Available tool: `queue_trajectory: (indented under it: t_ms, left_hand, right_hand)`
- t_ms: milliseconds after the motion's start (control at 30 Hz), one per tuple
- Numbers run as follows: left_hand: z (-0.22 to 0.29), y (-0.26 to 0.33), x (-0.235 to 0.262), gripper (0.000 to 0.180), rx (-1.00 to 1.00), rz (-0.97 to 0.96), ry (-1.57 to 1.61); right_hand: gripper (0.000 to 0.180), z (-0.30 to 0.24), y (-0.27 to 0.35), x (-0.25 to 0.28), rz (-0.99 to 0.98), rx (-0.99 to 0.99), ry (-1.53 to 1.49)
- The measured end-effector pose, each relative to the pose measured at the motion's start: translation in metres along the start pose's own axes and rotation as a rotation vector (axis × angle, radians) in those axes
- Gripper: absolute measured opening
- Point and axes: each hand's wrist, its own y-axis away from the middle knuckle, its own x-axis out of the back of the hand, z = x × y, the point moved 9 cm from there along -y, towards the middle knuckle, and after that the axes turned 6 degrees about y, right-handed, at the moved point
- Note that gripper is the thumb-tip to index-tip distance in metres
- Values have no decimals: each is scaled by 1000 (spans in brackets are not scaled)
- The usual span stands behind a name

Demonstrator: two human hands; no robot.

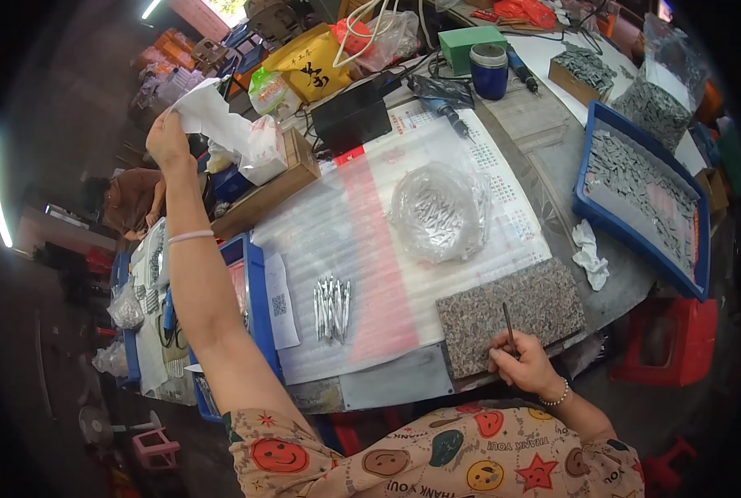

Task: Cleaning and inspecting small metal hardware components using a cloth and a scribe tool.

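Observation:
My left hand (169,143) is raised at the far left with its fingers closed on a white tissue (214,116). The tissue stretches toward a white tissue pack (264,158) beside a wooden box (302,166). At the near right, my right hand (526,365) grips a thin dark rod (509,322), which points up over a speckled granite slab (545,292). Several slim silver metal pieces (331,309) lie side by side on a foam sheet (304,241). Farther back, an open clear plastic bag (441,212) holds many similar pieces.
A blue tray (586,199) of small grey parts stands at the right, near a crumpled tissue (590,256). Another blue tray (258,290) is under my left arm. Toward the back are a rotary handpiece (449,114), a blue jar (488,73) and a green box (470,48).

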Motion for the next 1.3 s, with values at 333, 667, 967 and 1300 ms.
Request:
queue_trajectory:
  t_ms: [333,667,967,1300]
  left_hand:
    - [73,210,-62,30,461,-433,451]
    - [63,439,-93,27,1226,-498,708]
    - [60,509,-96,44,1287,-561,715]
    - [74,543,-87,60,1175,-673,599]
  right_hand:
    - [11,-15,-1,11,118,221,-18]
    - [45,-132,14,22,223,572,87]
    - [34,-85,13,15,58,203,60]
    - [34,-65,9,29,141,200,-63]
